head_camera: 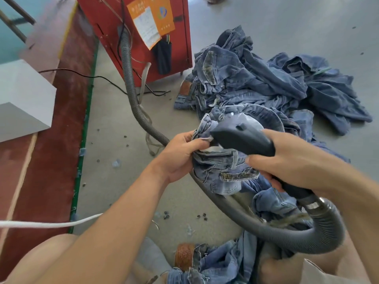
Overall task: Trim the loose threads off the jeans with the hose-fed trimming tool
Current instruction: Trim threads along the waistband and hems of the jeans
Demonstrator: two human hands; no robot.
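Presently, left hand [180,154]: fingers clenched on bunched jeans [221,167], thumb pinning a white inner label.
Right hand [287,160]: wrapped round the trimming tool [244,138] handle.
Tool head: touching the denim just beside the left fingertips.
Hose [320,232]: one, grey, ribbed, running back to the red machine [143,37].
Jeans pile [276,83]: one heap on the floor behind.

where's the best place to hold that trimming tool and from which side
By the narrow rear handle of the trimming tool, coming from behind on the hose end, as the right hand does. The wide head stays free to meet the jeans.
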